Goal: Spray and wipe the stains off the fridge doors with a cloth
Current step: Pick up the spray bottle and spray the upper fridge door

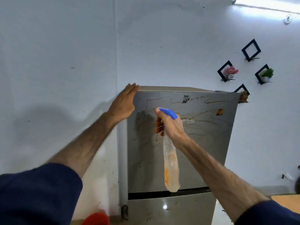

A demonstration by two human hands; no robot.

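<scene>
Against the pale wall, the steel fridge's upper door (pixel 203 143) faces you, streaked brown. Your right hand (pixel 170 124) grips the spray bottle (pixel 170 168), nozzle apparently toward the stains just ahead. Your left hand (pixel 125 103) rests flat-fingered on the door's top-left corner, holding nothing.

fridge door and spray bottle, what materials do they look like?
Fridge door: looks like brushed metal or a metal-look coating, grey with a dull sheen and soft reflections; can't tell which. Spray bottle: likely clear plastic, since orange liquid shows through it. Its blue trigger head looks like opaque plastic.
</scene>
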